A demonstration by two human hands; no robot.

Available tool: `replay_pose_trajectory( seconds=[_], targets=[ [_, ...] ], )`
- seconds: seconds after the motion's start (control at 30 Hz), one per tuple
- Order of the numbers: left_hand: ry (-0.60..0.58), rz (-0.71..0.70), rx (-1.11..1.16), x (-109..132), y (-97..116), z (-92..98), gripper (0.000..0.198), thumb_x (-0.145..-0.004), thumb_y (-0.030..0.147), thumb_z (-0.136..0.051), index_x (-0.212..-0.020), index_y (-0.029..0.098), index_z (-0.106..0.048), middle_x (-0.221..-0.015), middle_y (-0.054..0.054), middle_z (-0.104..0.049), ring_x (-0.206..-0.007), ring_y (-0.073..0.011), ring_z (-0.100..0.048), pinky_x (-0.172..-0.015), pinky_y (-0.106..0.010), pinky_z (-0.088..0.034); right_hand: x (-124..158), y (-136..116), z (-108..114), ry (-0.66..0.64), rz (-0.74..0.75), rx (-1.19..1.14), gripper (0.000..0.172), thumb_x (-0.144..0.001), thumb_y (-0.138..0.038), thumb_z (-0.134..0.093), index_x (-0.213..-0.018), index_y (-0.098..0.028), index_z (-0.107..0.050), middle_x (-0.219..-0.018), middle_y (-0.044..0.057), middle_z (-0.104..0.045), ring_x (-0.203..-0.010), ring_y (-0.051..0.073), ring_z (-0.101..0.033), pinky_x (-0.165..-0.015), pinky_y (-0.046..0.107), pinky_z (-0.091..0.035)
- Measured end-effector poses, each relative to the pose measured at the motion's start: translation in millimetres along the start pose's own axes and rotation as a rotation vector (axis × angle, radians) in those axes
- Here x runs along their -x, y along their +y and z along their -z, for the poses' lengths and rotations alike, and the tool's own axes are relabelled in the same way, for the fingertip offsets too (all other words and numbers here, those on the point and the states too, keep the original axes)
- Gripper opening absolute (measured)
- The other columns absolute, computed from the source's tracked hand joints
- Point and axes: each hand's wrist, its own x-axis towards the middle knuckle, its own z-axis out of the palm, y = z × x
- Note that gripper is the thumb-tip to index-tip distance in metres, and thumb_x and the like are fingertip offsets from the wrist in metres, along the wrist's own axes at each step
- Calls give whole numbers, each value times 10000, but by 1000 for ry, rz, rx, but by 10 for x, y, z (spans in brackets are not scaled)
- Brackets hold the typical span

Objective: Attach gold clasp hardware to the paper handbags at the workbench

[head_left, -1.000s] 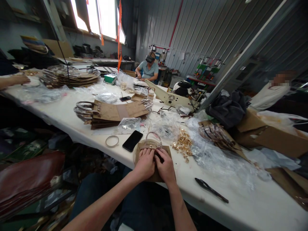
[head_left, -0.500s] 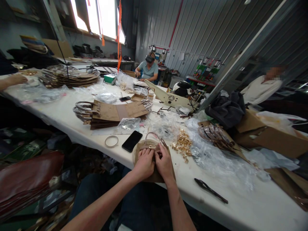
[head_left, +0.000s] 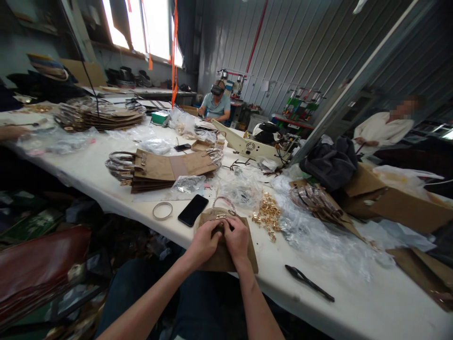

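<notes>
At the left edge, a co-worker's hand (head_left: 12, 133), cut off by the frame, lies beside crumpled plastic. Lower left: a stack of reddish-brown sheets (head_left: 42, 269), cropped, amid clutter too dark to resolve. Left of centre: a stack of tan handbag panels (head_left: 155, 166) with plastic-wrapped handles; its lower layers are hard to count. Next, a pale ring (head_left: 163, 210) and a black smartphone (head_left: 193, 210). Lower centre, nearest edge of the table: a brown handbag panel (head_left: 221, 259), partly covered by both hands, its wrapped handle (head_left: 224, 202) arching beyond the fingers. The left hand (head_left: 204, 243) is bent over the panel, fingertips curled near a gold-coloured fitting (head_left: 220, 216); the right hand (head_left: 236, 236) curls toward the same spot. From here I cannot tell whether either hand pinches anything, the fingertips masking one another. Right of them: a heap of gold-coloured hardware (head_left: 268, 212), its pieces indistinct, and black pliers (head_left: 309, 283). Far right: a cardboard box (head_left: 406, 208), partly hidden under plastic.
</notes>
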Motion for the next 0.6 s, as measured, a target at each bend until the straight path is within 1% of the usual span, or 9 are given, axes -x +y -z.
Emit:
replay_pose_trajectory(
  seconds=[0.17, 0.23, 0.27, 0.33, 0.37, 0.43, 0.47, 0.53, 0.6],
  targets=[
    [86, 35, 64, 113, 52, 98, 396, -967, 183, -588, -1317, 215, -768, -1391, -88, -762, -1346, -289, -682, -1265, -502, -489, -23, -40, -13, -5, 2, -15, 271, -1039, -274, -586, -999, -202, -845, -1105, 102, -806, -1006, 255, -738, -963, 373, -574],
    [108, 42, 93, 199, 68, 157, 348, -987, 225, -592, -1276, 224, -785, -1347, -87, -779, -1315, -294, -697, -1231, -496, -516, -16, -83, 45, -37, 4, -39, 246, -1027, -295, -617, -1065, -206, -843, -1143, 105, -803, -1028, 261, -739, -978, 382, -579],
    [126, 48, 104, 260, 64, 193, 327, -998, 255, -594, -1260, 230, -789, -1330, -86, -784, -1300, -295, -703, -1214, -490, -526, 8, -94, 95, -56, -2, -55, 253, -1017, -315, -643, -1143, -206, -834, -1177, 107, -797, -1021, 262, -741, -977, 386, -585],
    [171, 94, 127, 412, 23, 276, 299, -1015, 329, -606, -1233, 240, -790, -1293, -82, -792, -1238, -293, -724, -1158, -472, -554, 114, -64, 238, -58, -24, -63, 348, -1011, -366, -672, -1294, -201, -791, -1253, 123, -776, -1014, 267, -744, -977, 398, -595],
    [198, 137, 142, 494, -14, 316, 296, -1017, 369, -613, -1218, 240, -789, -1271, -81, -795, -1193, -291, -737, -1116, -460, -573, 193, -19, 326, -29, -36, -37, 384, -1015, -392, -671, -1330, -198, -775, -1276, 135, -765, -1036, 278, -742, -987, 412, -593],
    [248, 234, 177, 641, -104, 377, 313, -1003, 439, -628, -1178, 229, -781, -1218, -85, -802, -1102, -289, -758, -1008, -428, -611, 375, 119, 513, 80, -70, 77, 407, -1003, -442, -680, -1313, -197, -782, -1269, 163, -757, -1113, 325, -723, -1013, 452, -577],
    [270, 274, 190, 698, -149, 394, 332, -987, 472, -642, -1158, 221, -776, -1188, -89, -805, -1071, -291, -763, -957, -415, -622, 461, 197, 601, 138, -107, 138, 420, -973, -470, -715, -1287, -202, -793, -1236, 174, -759, -1123, 349, -715, -1002, 467, -575],
    [292, 322, 201, 768, -219, 395, 385, -947, 530, -674, -1135, 208, -770, -1140, -100, -807, -1046, -303, -767, -891, -403, -631, 586, 317, 742, 182, -258, 162, 500, -869, -533, -825, -1244, -203, -808, -1094, 175, -776, -983, 360, -732, -876, 461, -598],
    [291, 344, 211, 798, -243, 367, 458, -897, 585, -701, -1132, 198, -768, -1102, -108, -809, -1014, -315, -772, -856, -413, -643, 642, 319, 828, 106, -445, -33, 613, -785, -583, -893, -1247, -190, -798, -993, 150, -785, -849, 337, -739, -758, 426, -606]
  ],
)
